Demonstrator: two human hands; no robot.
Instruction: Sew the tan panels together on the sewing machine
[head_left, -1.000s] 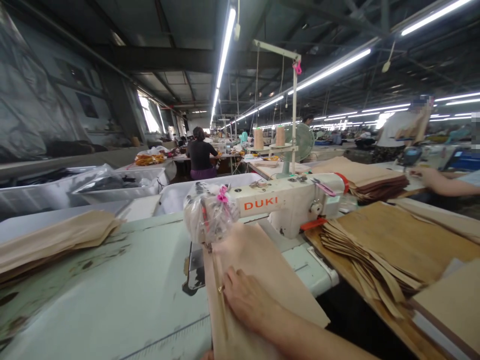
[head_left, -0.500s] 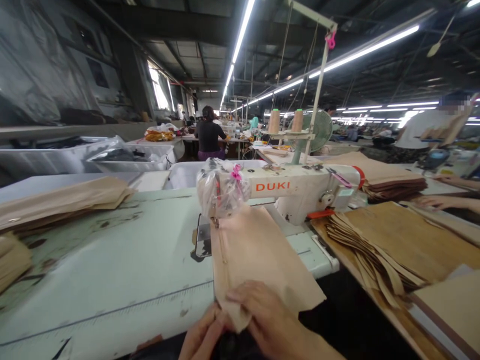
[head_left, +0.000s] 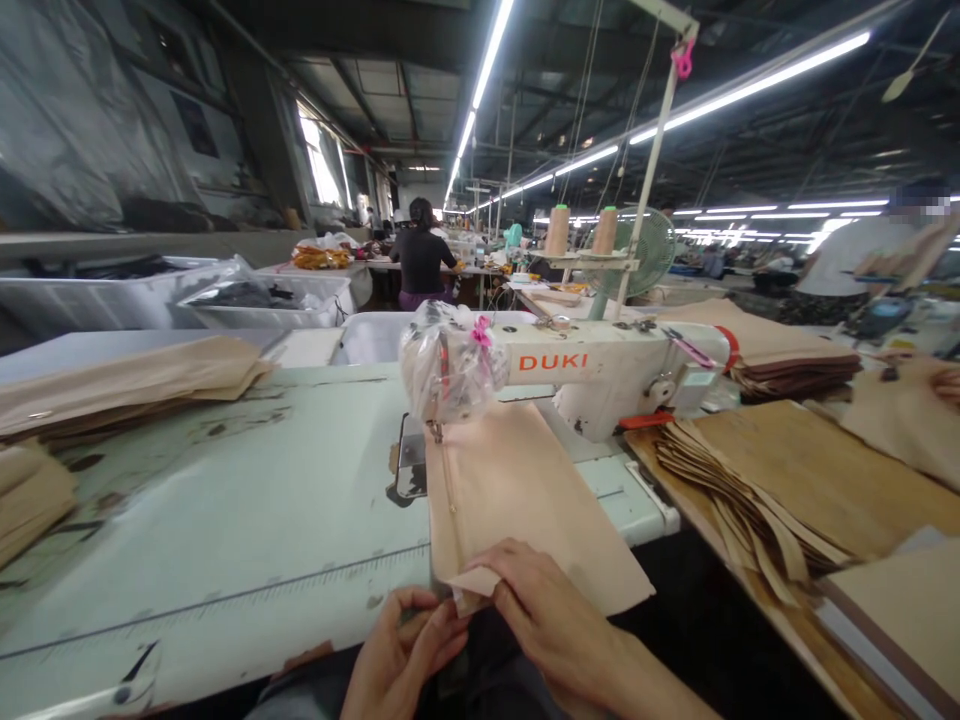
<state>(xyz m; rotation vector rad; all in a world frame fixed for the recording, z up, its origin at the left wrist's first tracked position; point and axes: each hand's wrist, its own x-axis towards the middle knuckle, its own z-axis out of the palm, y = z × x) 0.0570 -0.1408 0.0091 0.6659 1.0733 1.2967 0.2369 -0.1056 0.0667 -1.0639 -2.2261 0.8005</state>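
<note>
A beige fabric panel lies on the pale green sewing table, its far end beneath the needle area of the sewing machine, whose head is wrapped in clear plastic. A narrow strip with a seam runs along the panel's left side. At the near corner my right hand pinches the folded-up edge between thumb and fingers. My left hand is closed at the same corner, just left of my right hand, with its fingertips on the panel's lower edge.
Beige pieces are stacked at the left. Layered strips and a brown board lie at the right. Thread cones stand behind the machine. A person in black sits farther back; another person's hand holds fabric at the right.
My right hand has folded the panel's near corner up, showing its underside. My left hand's fingers have shifted and spread slightly. At the right, the other person's fabric has been raised.
</note>
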